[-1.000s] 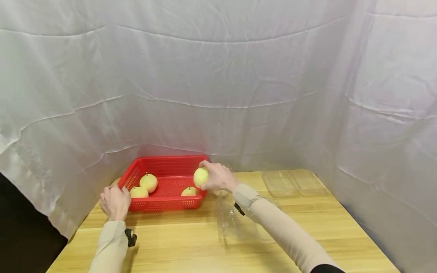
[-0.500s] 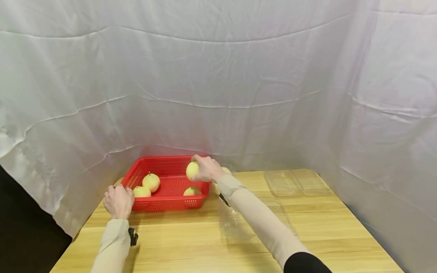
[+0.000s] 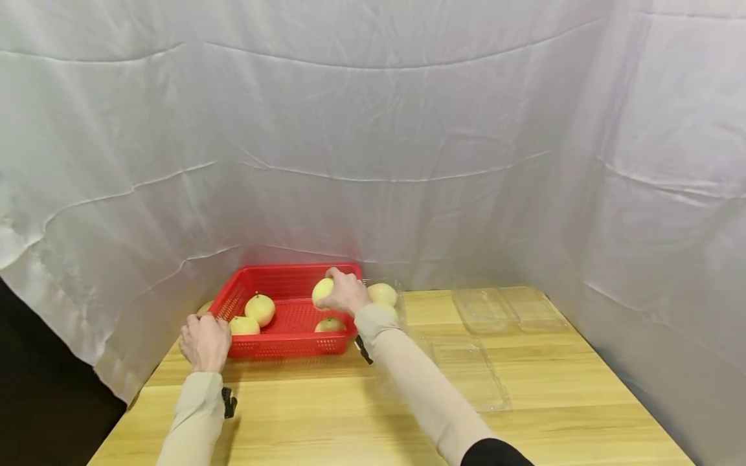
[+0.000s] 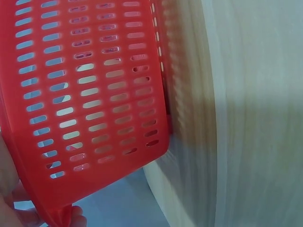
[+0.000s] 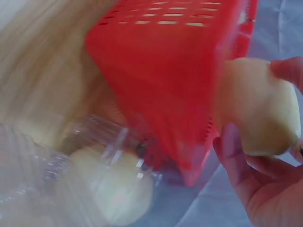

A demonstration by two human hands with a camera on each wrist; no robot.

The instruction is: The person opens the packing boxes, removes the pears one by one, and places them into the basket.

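My right hand [image 3: 346, 294] holds a pale yellow pear [image 3: 322, 292] over the right side of a red plastic basket [image 3: 280, 346]. In the right wrist view, thumb and fingers curl round that pear [image 5: 258, 106], close beside the basket's wall [image 5: 156, 61]. My left hand [image 3: 205, 343] grips the basket's near left corner, its fingertips [image 4: 77, 218] hooked round the rim in the left wrist view. Inside the basket lie a pear [image 3: 259, 309] with its stem up, a second [image 3: 243, 325] near the left hand, and a third [image 3: 330, 325] by the front wall.
Against the basket's right side stands a clear plastic box [image 3: 402, 304] with pears [image 3: 382, 294] in it, partly behind the right sleeve. An opened clear clamshell [image 3: 466, 372] lies nearer, and more clear boxes [image 3: 484, 310] at the back right. A white curtain [image 3: 373, 162] surrounds the wooden table [image 3: 291, 414].
My right hand has moved left with the pear, from the basket's right edge to over its inside. The pears in the clear box now show. My left hand stays on the rim.
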